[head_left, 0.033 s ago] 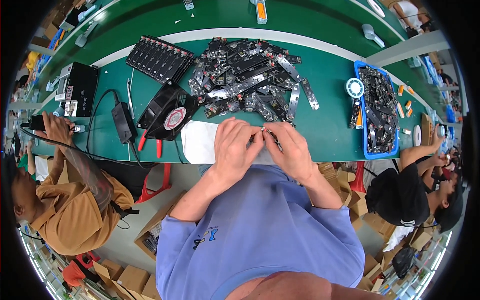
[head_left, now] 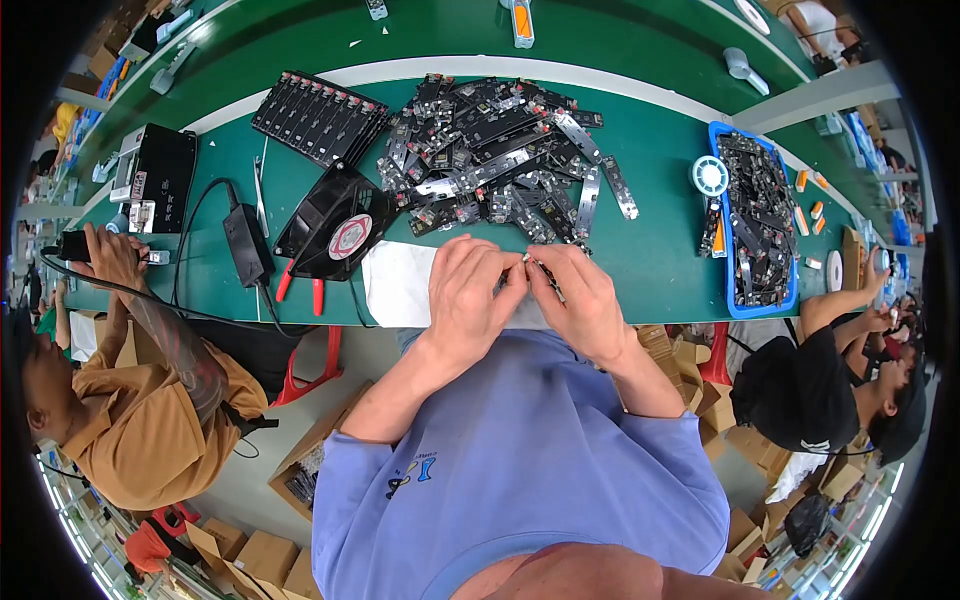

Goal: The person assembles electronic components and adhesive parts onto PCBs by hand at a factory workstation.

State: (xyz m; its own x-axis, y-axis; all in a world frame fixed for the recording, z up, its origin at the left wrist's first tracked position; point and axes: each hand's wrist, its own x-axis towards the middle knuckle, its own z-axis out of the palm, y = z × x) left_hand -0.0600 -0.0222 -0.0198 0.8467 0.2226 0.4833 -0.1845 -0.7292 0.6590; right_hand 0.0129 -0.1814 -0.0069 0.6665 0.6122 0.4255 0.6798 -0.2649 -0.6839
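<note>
My left hand and my right hand meet at the table's front edge, thumbs and fingertips pinched close together. Between them is a small dark circuit board with a pale bit at its end; the fingers cover most of it. Under my hands lies a white sheet of paper. Just beyond them spreads a heap of narrow black circuit boards, some with silvery metal strips.
Left of the heap are a stack of board panels, a black fan, red-handled pliers, tweezers and a power adapter. A blue tray of boards stands right, beside a small white fan. Co-workers sit on both sides.
</note>
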